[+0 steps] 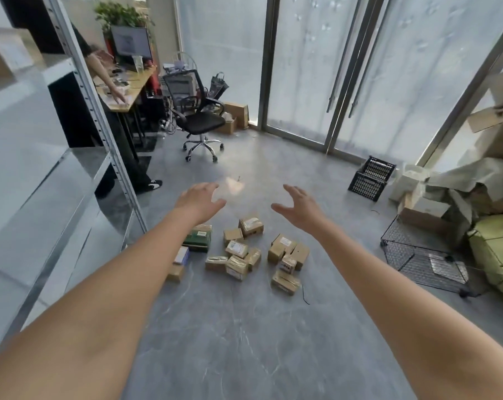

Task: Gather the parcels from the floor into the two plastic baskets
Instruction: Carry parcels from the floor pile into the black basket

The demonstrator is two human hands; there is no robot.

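Grey floor [244, 327], glazed office corner. Parcels [238, 255] scattered mid-floor; black plastic baskets [371, 181] stacked well beyond parcels, rightward. Left hand [199, 199] and right hand [302, 207] above parcels, fingers spread, grasping nothing. Risk: armfuls dropped carrying to distant baskets.

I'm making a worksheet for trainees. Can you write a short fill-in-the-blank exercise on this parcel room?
1. The small brown cardboard parcels lie scattered on the grey ____.
2. Both the left hand and the right hand hold ____.
3. The black plastic baskets sit stacked near the ____ doors.
4. The black swivel office chair rolls on ____.

Missing words: floor; nothing; glass; wheels
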